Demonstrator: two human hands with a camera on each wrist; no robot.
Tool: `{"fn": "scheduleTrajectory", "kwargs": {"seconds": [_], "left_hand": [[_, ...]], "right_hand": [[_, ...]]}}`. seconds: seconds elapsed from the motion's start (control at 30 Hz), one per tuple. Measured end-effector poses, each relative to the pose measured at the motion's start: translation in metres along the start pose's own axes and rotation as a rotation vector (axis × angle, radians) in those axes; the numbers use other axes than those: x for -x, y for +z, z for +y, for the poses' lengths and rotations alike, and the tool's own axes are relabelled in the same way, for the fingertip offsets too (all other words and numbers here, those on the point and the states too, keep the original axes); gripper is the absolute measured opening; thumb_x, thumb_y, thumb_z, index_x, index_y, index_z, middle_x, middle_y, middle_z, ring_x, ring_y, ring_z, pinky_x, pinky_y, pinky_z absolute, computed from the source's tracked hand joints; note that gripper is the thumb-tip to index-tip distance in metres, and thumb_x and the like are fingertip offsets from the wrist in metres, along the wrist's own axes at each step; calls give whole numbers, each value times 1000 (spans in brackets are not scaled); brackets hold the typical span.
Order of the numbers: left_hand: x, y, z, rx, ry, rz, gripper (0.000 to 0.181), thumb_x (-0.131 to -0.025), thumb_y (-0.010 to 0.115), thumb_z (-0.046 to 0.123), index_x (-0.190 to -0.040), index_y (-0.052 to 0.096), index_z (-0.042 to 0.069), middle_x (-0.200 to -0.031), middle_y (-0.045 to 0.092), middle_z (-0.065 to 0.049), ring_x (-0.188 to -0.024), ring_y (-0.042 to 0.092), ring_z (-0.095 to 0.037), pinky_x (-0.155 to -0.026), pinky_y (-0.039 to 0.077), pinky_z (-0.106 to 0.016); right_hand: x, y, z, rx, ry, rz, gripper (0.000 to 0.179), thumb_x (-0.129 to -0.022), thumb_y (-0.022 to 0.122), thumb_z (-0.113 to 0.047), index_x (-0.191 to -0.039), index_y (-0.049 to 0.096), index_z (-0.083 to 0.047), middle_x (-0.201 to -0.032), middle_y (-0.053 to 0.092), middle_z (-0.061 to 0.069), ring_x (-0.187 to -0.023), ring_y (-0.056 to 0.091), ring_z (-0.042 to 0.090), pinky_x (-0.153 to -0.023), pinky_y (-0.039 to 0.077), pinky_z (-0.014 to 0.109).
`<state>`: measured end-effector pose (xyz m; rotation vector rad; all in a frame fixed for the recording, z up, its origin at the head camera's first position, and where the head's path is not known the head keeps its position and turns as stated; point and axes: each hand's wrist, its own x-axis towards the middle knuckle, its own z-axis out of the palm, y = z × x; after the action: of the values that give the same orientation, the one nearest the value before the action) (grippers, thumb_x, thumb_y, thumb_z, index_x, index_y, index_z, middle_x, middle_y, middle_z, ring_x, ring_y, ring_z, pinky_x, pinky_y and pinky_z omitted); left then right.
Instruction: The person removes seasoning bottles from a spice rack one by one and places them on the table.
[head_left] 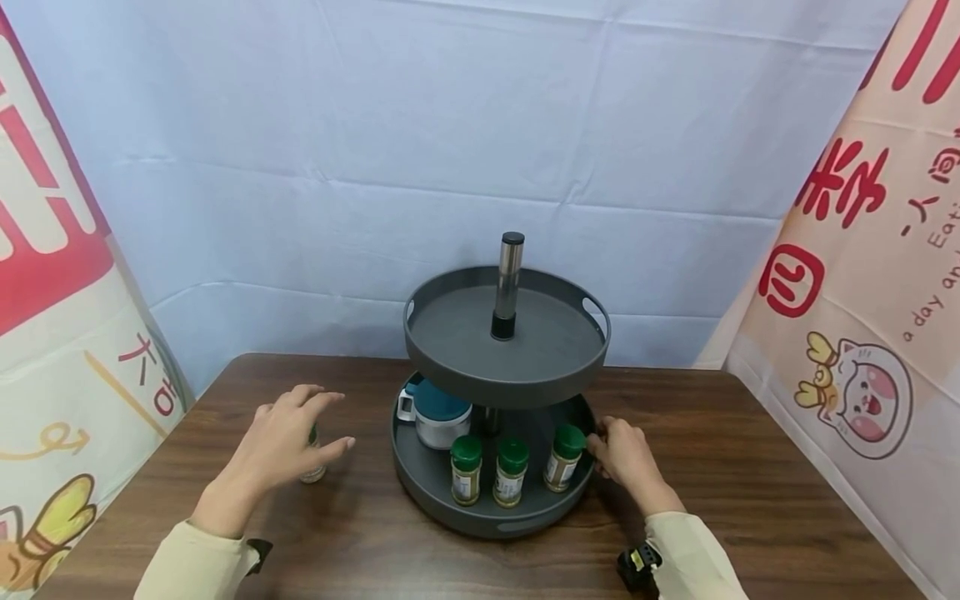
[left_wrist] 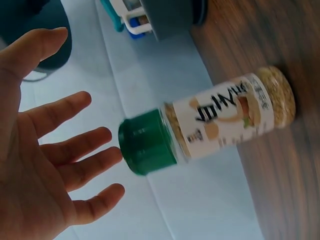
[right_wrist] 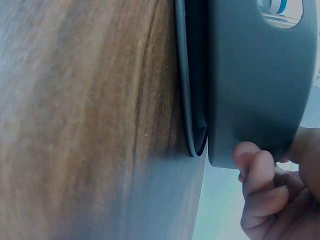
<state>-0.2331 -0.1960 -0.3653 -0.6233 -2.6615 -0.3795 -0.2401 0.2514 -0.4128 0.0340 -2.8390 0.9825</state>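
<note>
A two-tier dark grey turntable organizer stands on the table; its lower tray [head_left: 427,510] bears three green-capped seasoning jars [head_left: 507,475] at the front and a white container with a blue lid [head_left: 442,425] behind them. My right hand [head_left: 628,458] grips the lower tray's right rim; in the right wrist view its curled fingers [right_wrist: 262,172] touch the outside of the tray wall [right_wrist: 260,90]. At the left, my left hand [head_left: 277,446] is spread beside another seasoning jar [left_wrist: 215,115]. That jar stands upright on the table, largely hidden behind the hand in the head view.
The upper tray [head_left: 465,325], with a metal post [head_left: 510,275] through its middle, overhangs the back of the lower one. Brown wooden tabletop [head_left: 360,550] surrounds the organizer. A pale cloth [head_left: 450,125] hangs behind, with printed cloths [head_left: 847,333] at both sides.
</note>
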Motion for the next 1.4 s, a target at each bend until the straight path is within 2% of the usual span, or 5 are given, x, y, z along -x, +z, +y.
{"fn": "scheduleTrajectory", "kwargs": {"seconds": [0.23, 0.43, 0.67, 0.97, 1.4], "left_hand": [[-4, 9, 13, -11, 43, 24, 57, -74, 73, 46, -119, 62, 11, -114, 54, -14, -101, 54, -33, -74, 40, -58], [-8, 16, 23, -11, 79, 17, 57, -74, 72, 46, -118, 62, 11, -114, 54, -13, -102, 53, -31, -75, 40, -57], [-13, 23, 36, 36, 133, -17, 58, -75, 71, 47, -118, 62, 9, -118, 53, -15, -104, 53, -33, -77, 42, -55], [-16, 25, 55, 125, 140, -57, 59, -76, 71, 48, -122, 60, 12, -125, 49, -15, -109, 50, -32, -80, 41, -56], [-27, 36, 86, 244, 305, -55, 59, -79, 71, 44, -125, 57, 11, -126, 48, -14, -110, 50, -28, -78, 44, -50]], "right_hand": [[-1, 0, -1, 2, 4, 5, 11, -90, 53, -7, -81, 55, 0, -56, 54, 6, -45, 53, 16, -43, 43, 29], [-1, 0, -1, 13, -3, 9, 12, -90, 53, -7, -80, 54, -1, -55, 54, 5, -45, 53, 15, -44, 43, 29], [-2, 1, -2, 16, 5, 10, 12, -90, 52, -7, -81, 54, 0, -54, 54, 5, -44, 53, 15, -44, 43, 30], [-1, 1, -5, 6, 3, 3, 11, -90, 52, -7, -83, 55, 0, -54, 53, 4, -45, 53, 15, -45, 43, 30], [1, 1, -1, 2, 15, -3, 10, -91, 53, -8, -87, 55, 1, -54, 53, 3, -46, 54, 16, -46, 44, 30]]}}
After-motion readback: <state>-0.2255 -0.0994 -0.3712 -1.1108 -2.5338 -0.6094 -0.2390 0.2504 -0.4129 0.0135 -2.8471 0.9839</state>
